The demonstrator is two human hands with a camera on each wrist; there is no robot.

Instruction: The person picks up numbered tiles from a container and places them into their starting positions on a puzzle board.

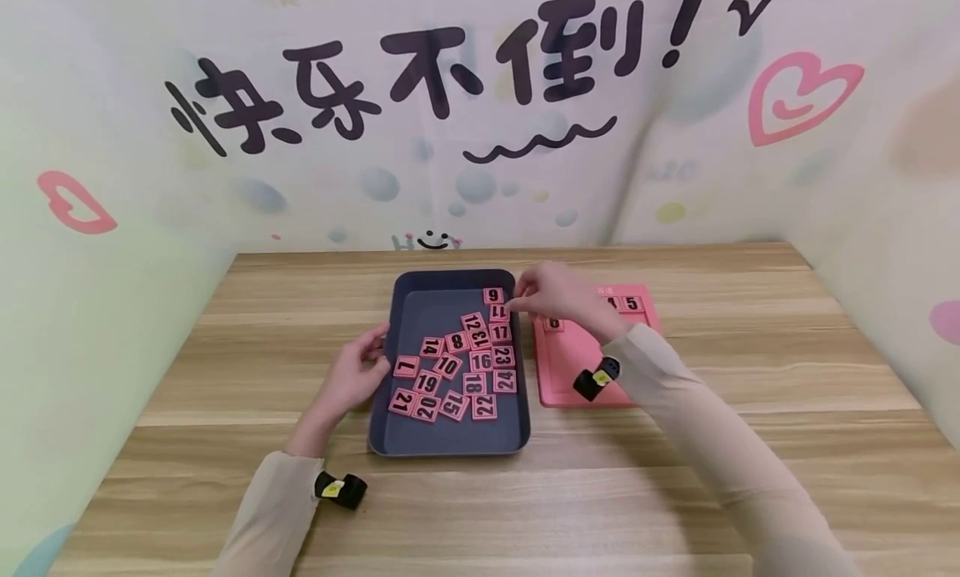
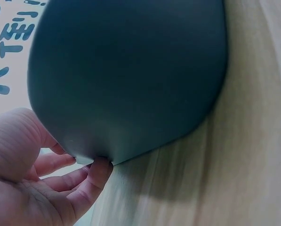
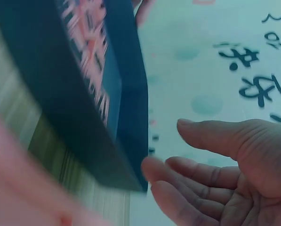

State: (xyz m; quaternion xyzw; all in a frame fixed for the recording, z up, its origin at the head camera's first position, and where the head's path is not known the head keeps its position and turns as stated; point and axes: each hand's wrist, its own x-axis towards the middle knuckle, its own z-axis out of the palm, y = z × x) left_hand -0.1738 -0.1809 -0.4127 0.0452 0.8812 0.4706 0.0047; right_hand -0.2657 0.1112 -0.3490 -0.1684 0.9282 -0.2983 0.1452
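Observation:
A dark blue-grey tray holds several pink number tiles, crowded toward its right side and lower middle. At the tray's left wall, my left hand grips the rim between thumb and fingers; the left wrist view shows this hand at the tray's edge. My right hand hovers by the tray's upper right edge, near the 11 tile. In the right wrist view that hand has spread, relaxed fingers with nothing between them, beside the tray wall.
Right of the tray lies a pink board on the wooden table. On it sit the 6 tile, the 5 tile and a partly covered 4 tile. My right forearm crosses over the board. A printed backdrop stands behind the table.

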